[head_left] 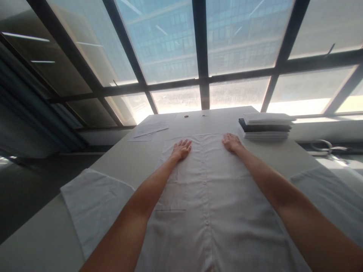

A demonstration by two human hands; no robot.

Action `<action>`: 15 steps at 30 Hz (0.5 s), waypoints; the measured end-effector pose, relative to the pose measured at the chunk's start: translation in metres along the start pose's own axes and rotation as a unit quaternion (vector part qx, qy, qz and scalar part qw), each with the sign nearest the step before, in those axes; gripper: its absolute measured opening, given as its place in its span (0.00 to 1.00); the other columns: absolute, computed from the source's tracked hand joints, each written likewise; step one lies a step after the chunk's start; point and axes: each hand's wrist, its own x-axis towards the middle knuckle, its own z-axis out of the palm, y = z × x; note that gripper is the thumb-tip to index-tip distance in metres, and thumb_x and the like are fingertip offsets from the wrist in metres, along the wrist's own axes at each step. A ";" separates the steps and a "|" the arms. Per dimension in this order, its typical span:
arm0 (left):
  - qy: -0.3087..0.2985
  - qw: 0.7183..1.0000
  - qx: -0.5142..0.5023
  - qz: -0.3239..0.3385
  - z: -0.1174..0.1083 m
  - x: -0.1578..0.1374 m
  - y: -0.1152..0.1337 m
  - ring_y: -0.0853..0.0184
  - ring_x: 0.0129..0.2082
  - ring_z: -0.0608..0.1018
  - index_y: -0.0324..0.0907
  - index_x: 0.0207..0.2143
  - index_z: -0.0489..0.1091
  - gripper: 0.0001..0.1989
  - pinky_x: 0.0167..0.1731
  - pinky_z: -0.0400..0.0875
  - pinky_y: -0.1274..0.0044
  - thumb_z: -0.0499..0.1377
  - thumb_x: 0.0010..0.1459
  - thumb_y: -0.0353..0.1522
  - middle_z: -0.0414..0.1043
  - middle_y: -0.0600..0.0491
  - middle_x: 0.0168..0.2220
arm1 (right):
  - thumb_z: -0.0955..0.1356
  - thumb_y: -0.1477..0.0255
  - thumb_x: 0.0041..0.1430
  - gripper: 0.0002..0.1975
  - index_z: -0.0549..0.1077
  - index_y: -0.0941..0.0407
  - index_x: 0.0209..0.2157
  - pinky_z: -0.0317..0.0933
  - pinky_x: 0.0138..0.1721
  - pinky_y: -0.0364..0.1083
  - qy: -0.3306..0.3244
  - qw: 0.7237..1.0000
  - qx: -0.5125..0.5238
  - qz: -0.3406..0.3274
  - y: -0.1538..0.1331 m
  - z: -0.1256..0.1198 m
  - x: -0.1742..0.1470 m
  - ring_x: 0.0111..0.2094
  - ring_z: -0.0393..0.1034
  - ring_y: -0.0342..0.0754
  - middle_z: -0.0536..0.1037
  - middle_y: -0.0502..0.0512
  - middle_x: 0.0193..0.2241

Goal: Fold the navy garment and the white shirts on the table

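A white button-front shirt (227, 204) lies spread over the table, its hem toward the window and its short sleeves out to both sides. A row of buttons runs down its middle, and a dark line marks a pocket edge on the left half. My left hand (182, 149) rests flat on the cloth near the far hem, left of the buttons, fingers stretched out. On the other side of the buttons, my right hand (231, 142) lies open by the hem's right corner. Both forearms reach across the shirt and cover parts of it.
On the white table (127, 158), a stack of folded cloths (266, 126), white and dark, sits at the back right. Some paper sheets (150, 130) lie at the back left. Beyond the table stand large framed windows (202, 56). A blue curtain (36, 102) hangs at left.
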 end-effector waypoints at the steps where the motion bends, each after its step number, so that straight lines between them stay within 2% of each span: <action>1: -0.004 1.000 -0.003 -0.002 -0.001 0.000 0.000 0.53 0.74 0.44 0.54 0.74 0.44 0.31 0.69 0.41 0.52 0.35 0.71 0.46 0.37 0.56 0.75 | 0.52 0.65 0.72 0.31 0.54 0.64 0.71 0.38 0.69 0.63 0.004 1.000 0.000 0.014 0.009 -0.001 0.001 0.72 0.42 0.58 0.49 0.68 0.72; 6: -0.014 1.000 -0.020 0.001 -0.003 0.002 0.022 0.52 0.74 0.42 0.48 0.74 0.43 0.33 0.67 0.42 0.48 0.35 0.71 0.45 0.36 0.51 0.75 | 0.52 0.63 0.71 0.31 0.56 0.61 0.70 0.39 0.70 0.60 0.026 0.999 -0.002 0.041 0.018 0.002 0.000 0.72 0.44 0.56 0.51 0.65 0.72; 11: -0.004 0.990 -0.034 0.140 0.001 0.011 0.052 0.60 0.74 0.41 0.43 0.74 0.40 0.36 0.70 0.39 0.57 0.34 0.71 0.49 0.35 0.51 0.75 | 0.52 0.63 0.71 0.31 0.55 0.60 0.71 0.39 0.70 0.60 0.031 0.999 -0.005 0.036 0.018 0.006 0.003 0.72 0.45 0.55 0.51 0.65 0.72; 13: -0.016 0.989 -0.025 0.145 0.000 0.020 0.049 0.61 0.74 0.42 0.44 0.74 0.42 0.35 0.70 0.39 0.59 0.34 0.71 0.50 0.36 0.52 0.75 | 0.52 0.62 0.71 0.32 0.55 0.60 0.71 0.38 0.70 0.60 0.029 0.999 -0.006 0.034 0.020 0.008 0.005 0.72 0.44 0.55 0.50 0.64 0.73; 15: -0.023 0.994 -0.016 0.105 -0.003 0.029 0.034 0.62 0.74 0.42 0.46 0.74 0.42 0.35 0.70 0.39 0.60 0.34 0.70 0.50 0.35 0.54 0.75 | 0.51 0.62 0.71 0.32 0.55 0.60 0.71 0.38 0.70 0.60 0.027 0.999 -0.005 0.036 0.022 0.009 0.006 0.72 0.44 0.55 0.50 0.64 0.73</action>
